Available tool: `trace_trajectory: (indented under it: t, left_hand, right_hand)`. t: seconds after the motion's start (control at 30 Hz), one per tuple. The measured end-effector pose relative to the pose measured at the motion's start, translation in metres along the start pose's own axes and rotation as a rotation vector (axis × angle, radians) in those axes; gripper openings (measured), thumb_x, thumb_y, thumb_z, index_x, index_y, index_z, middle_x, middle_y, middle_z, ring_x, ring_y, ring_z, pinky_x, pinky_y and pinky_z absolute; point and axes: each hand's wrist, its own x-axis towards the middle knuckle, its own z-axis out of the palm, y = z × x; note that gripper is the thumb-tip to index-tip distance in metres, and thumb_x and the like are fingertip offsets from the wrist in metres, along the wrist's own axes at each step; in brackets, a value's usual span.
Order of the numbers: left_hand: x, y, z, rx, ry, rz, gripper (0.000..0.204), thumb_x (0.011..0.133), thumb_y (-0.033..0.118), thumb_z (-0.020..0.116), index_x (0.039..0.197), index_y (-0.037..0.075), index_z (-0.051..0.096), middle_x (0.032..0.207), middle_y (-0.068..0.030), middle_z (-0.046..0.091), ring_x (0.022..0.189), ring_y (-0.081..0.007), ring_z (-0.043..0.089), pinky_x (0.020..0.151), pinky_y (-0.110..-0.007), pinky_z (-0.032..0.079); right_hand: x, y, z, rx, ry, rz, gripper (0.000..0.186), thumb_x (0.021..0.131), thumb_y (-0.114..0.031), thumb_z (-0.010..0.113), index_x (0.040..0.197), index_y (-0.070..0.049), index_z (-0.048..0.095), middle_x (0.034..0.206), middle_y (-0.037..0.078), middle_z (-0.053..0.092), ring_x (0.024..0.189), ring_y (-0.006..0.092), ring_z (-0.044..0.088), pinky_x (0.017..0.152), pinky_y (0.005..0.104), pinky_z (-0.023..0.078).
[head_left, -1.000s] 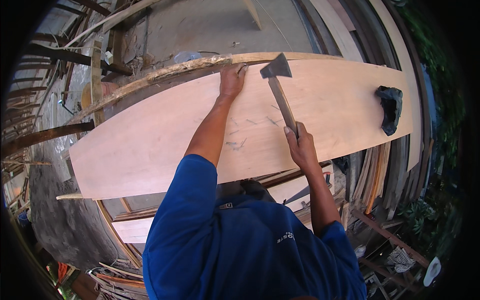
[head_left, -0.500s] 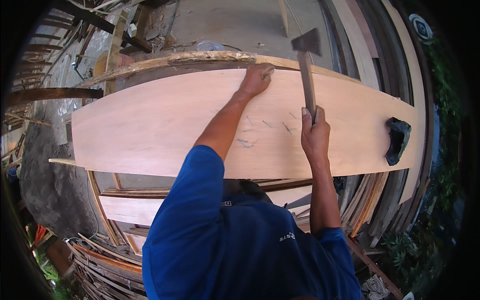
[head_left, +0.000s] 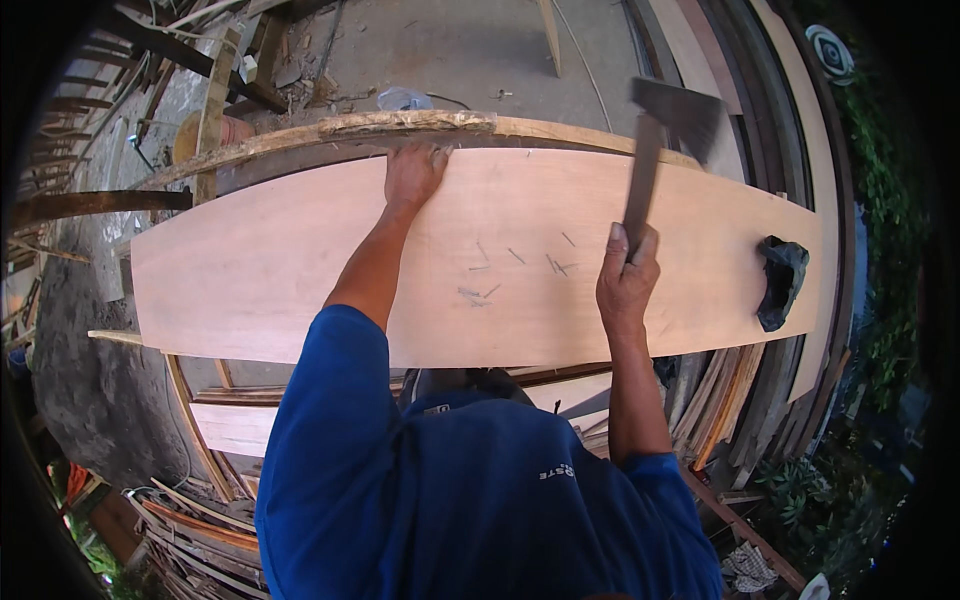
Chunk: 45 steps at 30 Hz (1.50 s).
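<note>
A long pale plywood sheet [head_left: 330,250] with a curved far edge lies in front of me. At that far edge, left of the middle, my left hand [head_left: 416,176] rests with its fingers curled; what they hold, if anything, is hidden. My right hand [head_left: 628,272] is closed round the wooden handle of a hatchet [head_left: 682,116], raised over the right half of the sheet with its dark head upward. Several loose nails [head_left: 556,265] are scattered on the sheet between my hands. A small nail [head_left: 528,153] stands at the far edge, right of my left hand.
A crumpled black plastic bag [head_left: 782,282] sits at the sheet's right end. A rough wooden beam [head_left: 400,121] runs along the far edge. Long boards [head_left: 745,100] are stacked at the right, and timber strips [head_left: 205,530] lie at lower left.
My left hand has moved left along the far edge. The hatchet has swung a little to the right, its head now larger in view. My view has shifted slightly.
</note>
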Motion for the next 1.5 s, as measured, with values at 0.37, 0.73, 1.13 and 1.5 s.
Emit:
trace_trajectory:
  t: [0.37,0.73,1.13,1.5]
  left_hand:
    - [-0.012,-0.013,0.019,-0.025,0.081,0.090,0.040,0.100,0.043,0.059,0.107,0.008,0.076,0.103,-0.0160,0.074,0.103,-0.0347,0.067,0.099,-0.050,0.045]
    - [-0.006,-0.011,0.016,-0.048,0.131,0.111,0.039,0.102,0.041,0.058,0.104,0.006,0.075,0.104,-0.0179,0.074,0.103,-0.0364,0.067,0.102,-0.051,0.044]
    - [0.006,0.000,0.009,-0.019,0.074,0.116,0.037,0.101,0.039,0.058,0.101,0.006,0.074,0.102,-0.0161,0.073,0.107,-0.0344,0.066,0.103,-0.051,0.043]
    - [-0.029,0.103,0.016,-0.228,0.092,0.548,0.036,0.088,0.016,0.068,0.122,0.006,0.069,0.129,-0.0128,0.068,0.122,-0.0315,0.060,0.107,-0.048,0.043]
  right_hand:
    - [0.021,0.008,0.012,-0.194,-0.320,0.082,0.033,0.104,-0.031,0.062,0.117,-0.002,0.052,0.079,0.027,0.068,0.073,0.0476,0.068,0.062,0.0546,0.051]
    - [0.021,0.009,0.012,-0.353,-0.389,0.131,0.029,0.104,-0.031,0.060,0.110,-0.003,0.052,0.082,0.027,0.069,0.076,0.0491,0.068,0.065,0.0566,0.051]
    - [0.028,0.006,0.003,-0.523,-0.581,0.194,0.030,0.103,-0.028,0.057,0.116,-0.001,0.054,0.095,0.026,0.073,0.089,0.0449,0.072,0.078,0.0556,0.057]
    - [-0.040,0.117,-0.050,-0.544,-0.546,0.403,0.037,0.104,-0.037,0.055,0.115,-0.002,0.052,0.100,0.030,0.072,0.094,0.0477,0.071,0.081,0.0559,0.057]
